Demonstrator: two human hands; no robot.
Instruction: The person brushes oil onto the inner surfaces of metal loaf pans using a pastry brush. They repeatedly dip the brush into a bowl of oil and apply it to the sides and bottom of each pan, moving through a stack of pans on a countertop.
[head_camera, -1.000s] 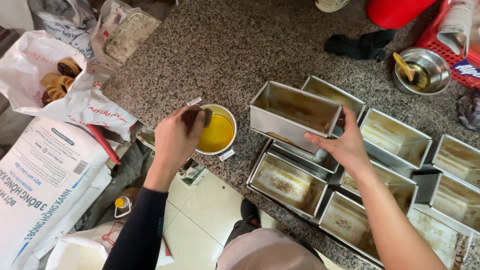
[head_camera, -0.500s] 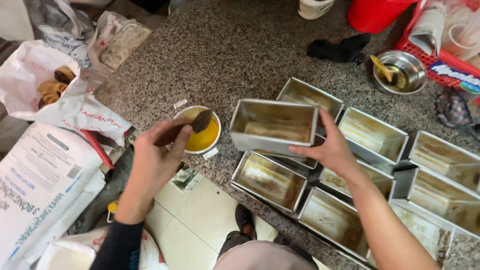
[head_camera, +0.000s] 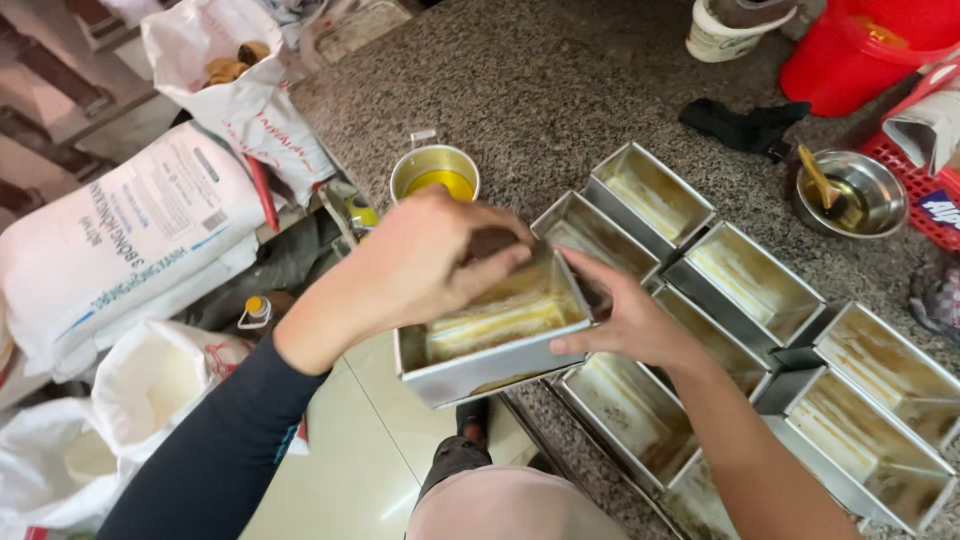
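My right hand (head_camera: 625, 320) grips the right end of a rectangular metal loaf tin (head_camera: 490, 345), holding it tilted up off the granite counter (head_camera: 560, 110). My left hand (head_camera: 425, 265) is over the tin's left side, closed on a dark brush (head_camera: 492, 243) whose head reaches into the tin. The tin's inner walls look oily and yellowish. A small metal cup of yellow oil (head_camera: 436, 176) stands just behind my left hand.
Several more loaf tins (head_camera: 750, 280) lie in rows on the counter at the right. A steel bowl with a brush (head_camera: 848, 192), a black cloth (head_camera: 745, 127) and a red bucket (head_camera: 870, 45) sit at the back. White sacks (head_camera: 120, 235) lie on the floor at left.
My left hand has taken the brush from the oil cup into the tin. My right hand has lifted the tin and brought it closer to me.
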